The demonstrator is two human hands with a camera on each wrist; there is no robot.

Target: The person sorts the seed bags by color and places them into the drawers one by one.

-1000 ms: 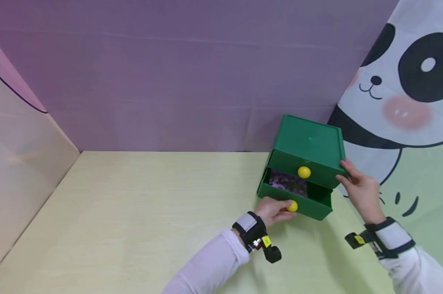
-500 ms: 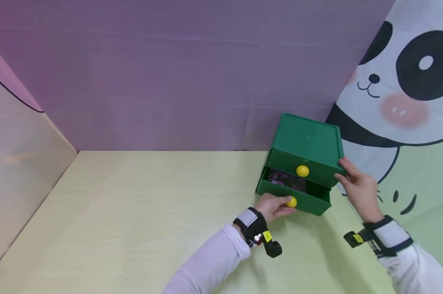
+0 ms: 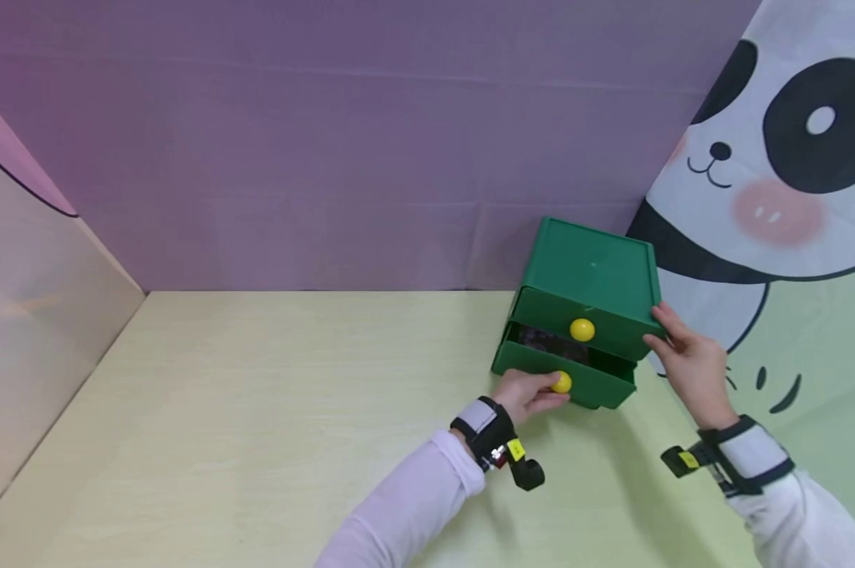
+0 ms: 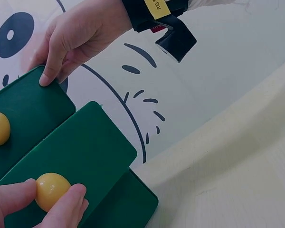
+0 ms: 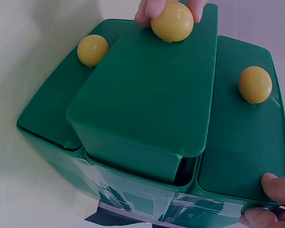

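Observation:
A green drawer box [image 3: 591, 264] stands at the table's far right. One drawer [image 3: 541, 364] sticks out a short way, and something dark shows in the narrow gap above it. My left hand [image 3: 550, 386] pinches that drawer's yellow knob [image 3: 561, 383] between thumb and fingers [image 4: 69, 204]. The closed drawer above has its own yellow knob [image 3: 581, 330]. My right hand [image 3: 663, 330] grips the box's right front corner, fingertips [image 5: 274, 187] on its edge. In the right wrist view the pulled drawer [image 5: 147, 95] sits between two closed ones, each with a knob.
The pale yellow table [image 3: 293, 410] stretches left of the box. A purple cloth wall [image 3: 328, 142] closes the back, a panda-print cloth [image 3: 789, 158] the right, and a slanted panel [image 3: 37, 315] the left.
The drawer has slid back toward the box with my left hand on its knob; the purple contents seen earlier are now almost hidden. My right hand has stayed on the box's corner.

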